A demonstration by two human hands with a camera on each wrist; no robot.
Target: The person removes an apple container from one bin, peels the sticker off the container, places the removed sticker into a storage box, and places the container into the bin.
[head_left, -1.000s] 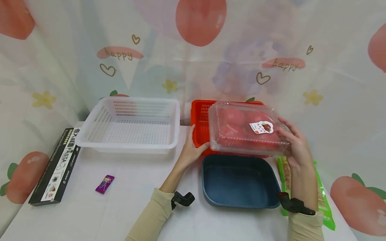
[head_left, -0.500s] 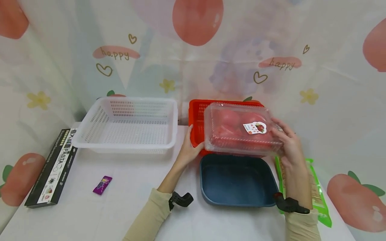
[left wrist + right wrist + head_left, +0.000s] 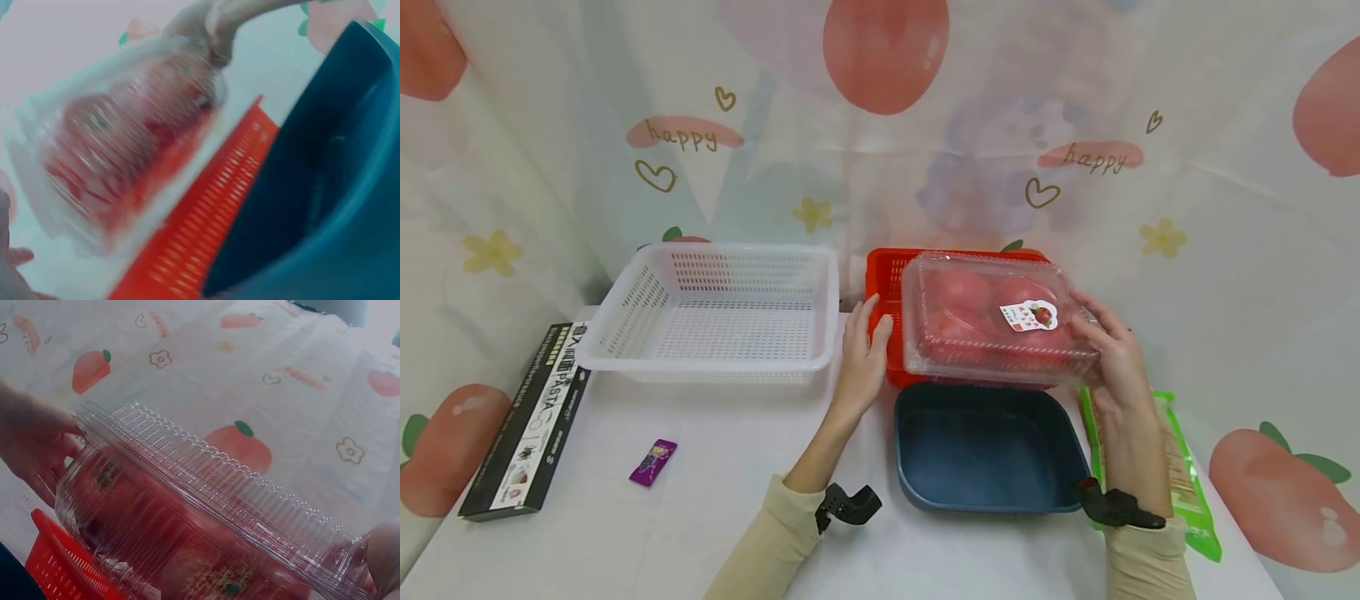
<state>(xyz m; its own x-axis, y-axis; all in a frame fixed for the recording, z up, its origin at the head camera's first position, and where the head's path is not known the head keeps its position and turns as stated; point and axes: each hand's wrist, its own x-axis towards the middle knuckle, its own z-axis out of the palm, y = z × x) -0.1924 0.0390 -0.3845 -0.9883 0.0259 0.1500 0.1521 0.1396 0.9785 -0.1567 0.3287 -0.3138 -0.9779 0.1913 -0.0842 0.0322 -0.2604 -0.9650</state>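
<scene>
A lidded clear plastic box of tomatoes [image 3: 958, 346], with a white label on top, overlaps the red basket [image 3: 891, 279] in the head view, slightly tilted. My right hand [image 3: 1118, 358] grips the box's right end, fingers on the lid edge. Just off the left end is my left hand [image 3: 859, 362], thumb and fingers spread and extended, with a gap between it and the box. In the left wrist view, the underside of the box [image 3: 112, 150] shows above the red basket's wall [image 3: 206, 206]. Green stem marks show through the plastic in the right wrist view.
A dark blue tub [image 3: 988, 454] stands in front of the red basket. To the left is a white basket [image 3: 737, 333], beside a black pasta box [image 3: 531, 421]. A small purple packet [image 3: 653, 463] lies on the white table. A green-edged bag [image 3: 1187, 475] lies partly under the right forearm.
My left thumb and fingers have come away from the box's left end, and the left hand has risen a little. The right hand still holds the box. The head view has shifted slightly.
</scene>
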